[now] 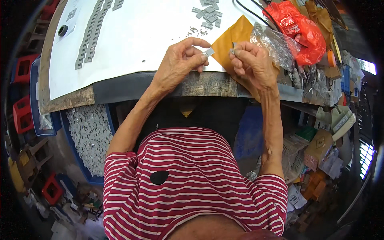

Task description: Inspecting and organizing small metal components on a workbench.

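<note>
Both my hands are raised over the near edge of the white-covered table (132, 48). My left hand (180, 60) pinches a small flat grey metal plate (209, 52) between thumb and forefinger. To its right, my right hand (254, 60) is closed in a pinch on a small grey metal piece (233, 51), mostly covered by the fingers. The two pieces are apart. A brown-yellow paper sheet (230, 36) lies under and between my hands. Beyond them are a heap of grey plates (208, 15) and a scatter of tiny metal parts (196, 31).
Rows of grey plates (93, 36) and a black ring (63, 30) sit at the table's left. A red plastic bag (302, 34) and clear wrap (272, 44) lie at the right, near black cables (256, 14). Below left stands a blue bin (80, 158) full of small grey pieces.
</note>
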Action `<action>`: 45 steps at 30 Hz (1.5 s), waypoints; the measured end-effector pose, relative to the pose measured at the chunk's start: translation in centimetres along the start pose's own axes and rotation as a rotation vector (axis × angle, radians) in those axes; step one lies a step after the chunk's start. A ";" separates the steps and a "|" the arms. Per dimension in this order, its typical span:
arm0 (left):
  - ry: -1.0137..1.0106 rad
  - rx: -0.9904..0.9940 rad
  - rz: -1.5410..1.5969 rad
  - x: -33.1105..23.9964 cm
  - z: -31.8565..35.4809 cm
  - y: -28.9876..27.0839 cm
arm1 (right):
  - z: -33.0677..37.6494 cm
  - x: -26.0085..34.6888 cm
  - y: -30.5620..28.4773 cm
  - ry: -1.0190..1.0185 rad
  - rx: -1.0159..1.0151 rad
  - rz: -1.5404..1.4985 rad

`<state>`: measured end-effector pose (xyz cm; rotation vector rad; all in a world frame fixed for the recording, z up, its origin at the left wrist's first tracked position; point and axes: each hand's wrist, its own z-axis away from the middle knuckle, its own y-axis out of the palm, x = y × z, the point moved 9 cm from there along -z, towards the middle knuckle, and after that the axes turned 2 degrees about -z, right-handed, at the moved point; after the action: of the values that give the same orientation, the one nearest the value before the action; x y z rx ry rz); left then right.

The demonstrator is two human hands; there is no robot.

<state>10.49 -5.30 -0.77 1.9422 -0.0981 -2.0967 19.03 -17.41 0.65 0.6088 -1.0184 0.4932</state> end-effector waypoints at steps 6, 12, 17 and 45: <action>-0.023 -0.002 -0.012 0.4 0.3 0.0 | 0.5 -0.5 2.2 -0.140 0.052 0.064; -0.019 0.047 -0.039 0.1 0.6 0.6 | 0.4 -0.8 3.1 -0.202 0.069 0.096; -0.032 0.043 0.028 0.4 0.6 0.8 | 0.6 -0.5 3.6 -0.218 0.068 0.144; 0.117 -0.221 -0.270 -0.9 1.6 -0.3 | 1.1 -2.9 3.9 -0.237 -0.088 -0.029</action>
<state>8.93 -5.01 0.19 2.0275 0.4247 -2.0406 14.58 -15.59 -0.60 0.6120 -1.2476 0.3535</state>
